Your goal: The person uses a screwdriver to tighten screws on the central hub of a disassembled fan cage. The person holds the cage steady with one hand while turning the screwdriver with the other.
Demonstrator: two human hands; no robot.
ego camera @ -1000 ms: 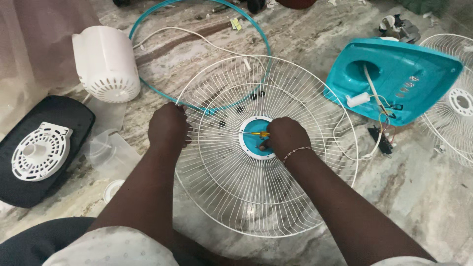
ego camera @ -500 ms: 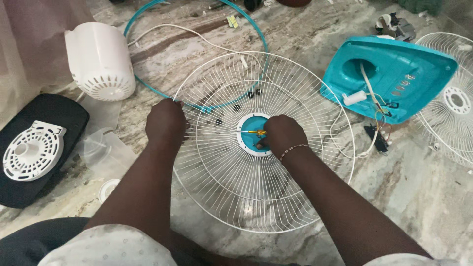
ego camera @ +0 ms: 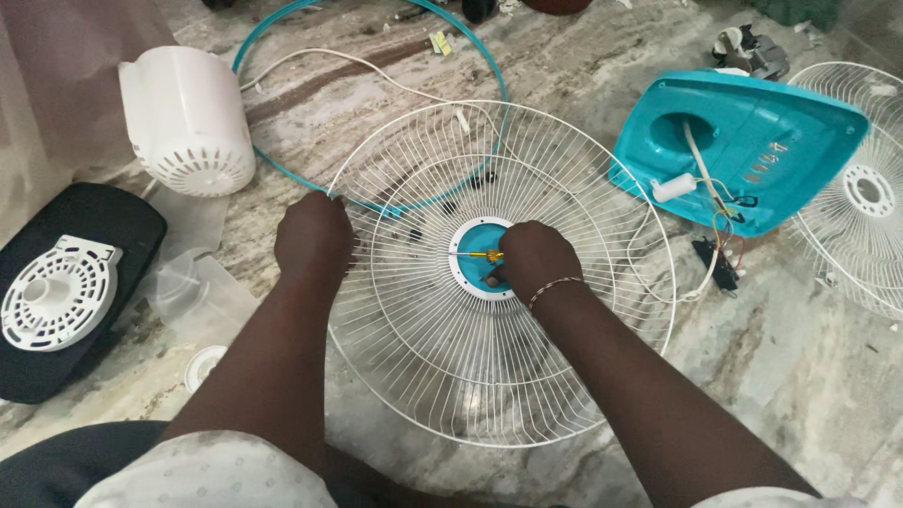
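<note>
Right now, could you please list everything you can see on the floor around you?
wire fan guard: 1, white with teal hub, centre
screwdriver: 1, yellow, at the hub
teal ring: 1, behind the guard
motor cover: 1, white, upper left
black tray: 1, left, holding a white vented disc
fan base: 1, teal, upturned, wires showing, right
second guard: 1, white, far right
left hand: on the guard's wires
right hand: at the hub, on the screwdriver
</note>
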